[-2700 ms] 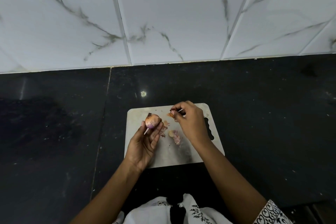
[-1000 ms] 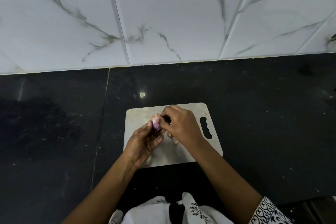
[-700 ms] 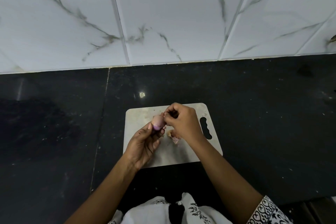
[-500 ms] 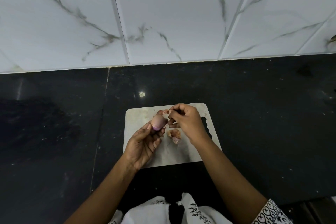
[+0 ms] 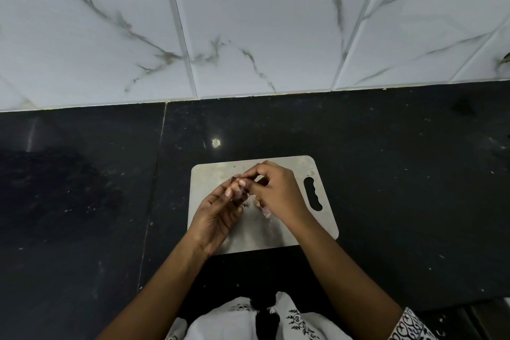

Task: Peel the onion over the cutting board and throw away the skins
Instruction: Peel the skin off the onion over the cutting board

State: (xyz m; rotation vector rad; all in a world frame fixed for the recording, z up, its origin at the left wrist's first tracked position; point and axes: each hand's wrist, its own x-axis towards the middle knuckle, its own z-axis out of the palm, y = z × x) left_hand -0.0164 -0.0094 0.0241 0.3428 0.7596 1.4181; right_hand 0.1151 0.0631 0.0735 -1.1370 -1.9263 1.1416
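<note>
From my remote seat, the cutting board point(image 5: 215, 174) lies on the black worktop point(image 5: 386, 174), its near edge close to the person's white garment point(image 5: 242, 317). The board's handle slot point(image 5: 313, 193) runs along its 3 o'clock side. At 12 o'clock, a broad band of bare worktop separates the board's far edge from the marble-look tiled wall point(image 5: 248, 36). More dark stone spreads wide at 9 o'clock and at 3 o'clock. A seam point(image 5: 154, 174) in the stone runs from the wall toward me, just off the board's 9 o'clock edge. A small light reflection point(image 5: 216, 142) sits beyond the far edge.

Both hands meet above the board's middle, inside all four edges. The left hand point(image 5: 218, 215) comes in from 7 o'clock with its fingers curled up around the onion point(image 5: 239, 191). I see only a pale pink sliver of the onion between the fingertips. The right hand point(image 5: 278, 193) comes in from 4 o'clock. Its thumb and forefinger are closed narrow, pinching the onion's top end, where a dark tip pokes out. Loose skins point(image 5: 265, 212) lie on the board at 4 o'clock from the onion, partly under the right hand.
</note>
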